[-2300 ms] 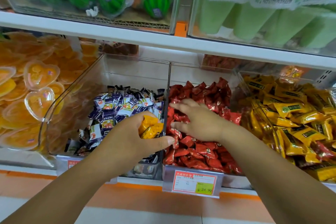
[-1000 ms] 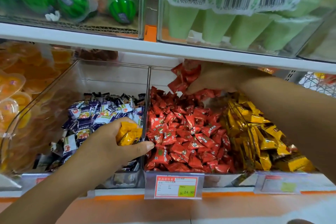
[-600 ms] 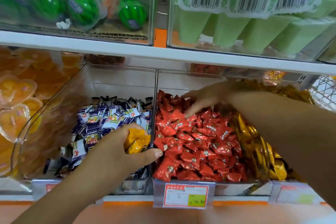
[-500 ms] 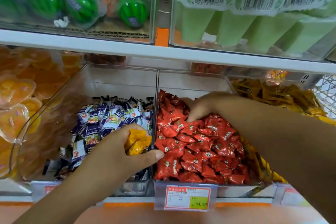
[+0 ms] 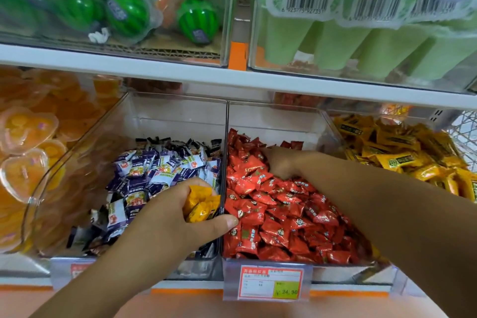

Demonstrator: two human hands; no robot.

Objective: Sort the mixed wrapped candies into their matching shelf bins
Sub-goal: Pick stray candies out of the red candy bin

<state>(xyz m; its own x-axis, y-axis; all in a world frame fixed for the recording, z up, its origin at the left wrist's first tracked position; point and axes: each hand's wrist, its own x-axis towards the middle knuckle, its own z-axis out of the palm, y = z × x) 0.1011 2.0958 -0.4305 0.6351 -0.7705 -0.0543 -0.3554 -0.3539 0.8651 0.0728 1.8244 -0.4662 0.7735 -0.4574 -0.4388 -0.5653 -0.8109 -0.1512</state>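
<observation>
Yellow candies: two, gripped by left hand | right hand in red candies: grip unclear

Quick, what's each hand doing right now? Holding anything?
Left hand: closed around a few yellow candies.
Right hand: dug into the red candies, fingers hidden; cannot tell whether it grips any.

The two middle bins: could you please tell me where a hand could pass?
Free: the rear of the purple candy bin behind its pile, and the strip behind the red candies by the back wall. Crowded: both fronts, where the left hand holds yellow candies.
</observation>
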